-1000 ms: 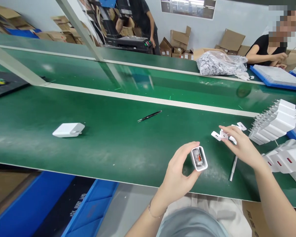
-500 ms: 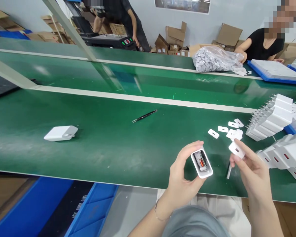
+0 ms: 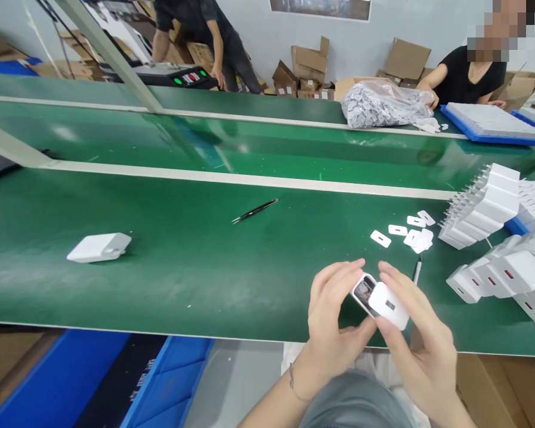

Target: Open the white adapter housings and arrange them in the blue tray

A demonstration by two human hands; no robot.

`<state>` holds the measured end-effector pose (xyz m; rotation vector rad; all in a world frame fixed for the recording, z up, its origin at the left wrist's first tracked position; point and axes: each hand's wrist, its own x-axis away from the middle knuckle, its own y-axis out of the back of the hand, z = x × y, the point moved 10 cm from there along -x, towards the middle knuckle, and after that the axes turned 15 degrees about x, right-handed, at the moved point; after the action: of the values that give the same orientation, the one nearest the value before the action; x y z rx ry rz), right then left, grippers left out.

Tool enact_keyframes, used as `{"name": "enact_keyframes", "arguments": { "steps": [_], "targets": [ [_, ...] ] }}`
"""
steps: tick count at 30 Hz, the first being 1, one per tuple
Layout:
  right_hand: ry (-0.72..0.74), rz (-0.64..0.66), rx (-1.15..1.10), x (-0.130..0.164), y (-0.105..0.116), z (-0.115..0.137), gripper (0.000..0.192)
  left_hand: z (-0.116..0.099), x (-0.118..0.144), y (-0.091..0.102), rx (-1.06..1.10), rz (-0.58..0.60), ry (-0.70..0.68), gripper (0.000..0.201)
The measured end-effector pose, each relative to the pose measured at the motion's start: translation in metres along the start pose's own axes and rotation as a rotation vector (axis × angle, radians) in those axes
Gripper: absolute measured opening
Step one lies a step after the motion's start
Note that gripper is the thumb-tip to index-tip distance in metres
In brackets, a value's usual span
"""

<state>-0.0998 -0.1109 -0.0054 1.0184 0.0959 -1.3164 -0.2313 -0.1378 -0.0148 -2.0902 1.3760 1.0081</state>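
Note:
My left hand [image 3: 334, 309] is closed around a white charger housing [image 3: 357, 293], its open end facing up with circuitry showing inside. Between the thumb and fingers of my right hand [image 3: 421, 333] is a white cover plate [image 3: 389, 305] with a small rectangular slot. The plate overlaps part of the housing's opening; whether the two touch I cannot tell. Beyond my hands lie several loose cover plates [image 3: 380, 239] on the green table. A pen-like tool [image 3: 418, 269] rests just past my right hand, partly hidden by it.
Black tweezers [image 3: 255, 211] lie mid-table. A single white charger [image 3: 98, 247] sits at the left. Stacked chargers [image 3: 484, 208] stand at the right. Across the divider are a plastic bag of small grey-white parts [image 3: 381, 106], a blue tray [image 3: 494, 138] and two people.
My right hand has moved left, bringing the cover plate over the charger housing's open end. My left hand has tilted the housing. The camera view has shifted slightly.

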Motion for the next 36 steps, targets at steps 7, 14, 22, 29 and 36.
{"name": "enact_keyframes", "arguments": {
  "steps": [7, 14, 22, 29, 36],
  "targets": [
    [-0.028, 0.006, -0.016, 0.001, -0.015, 0.000, 0.060, -0.005, 0.007, 0.003, -0.109, -0.051, -0.082, 0.053],
    [-0.124, 0.101, -0.118, 0.006, -0.025, -0.006, 0.060, -0.020, 0.010, -0.006, -0.404, -0.009, -0.258, 0.013],
    [-0.685, 0.151, -0.683, 0.030, -0.053, -0.051, 0.029, -0.013, 0.009, -0.005, -0.290, -0.013, -0.189, 0.031],
    [-0.357, 0.122, -0.324, 0.010, -0.012, -0.048, 0.037, 0.049, 0.015, -0.016, 0.684, 0.170, 0.583, 0.055],
    [-0.102, 0.072, -0.189, 0.009, -0.002, -0.028, 0.040, 0.055, 0.013, -0.029, 1.006, -0.038, 0.709, 0.050]
  ]
}}
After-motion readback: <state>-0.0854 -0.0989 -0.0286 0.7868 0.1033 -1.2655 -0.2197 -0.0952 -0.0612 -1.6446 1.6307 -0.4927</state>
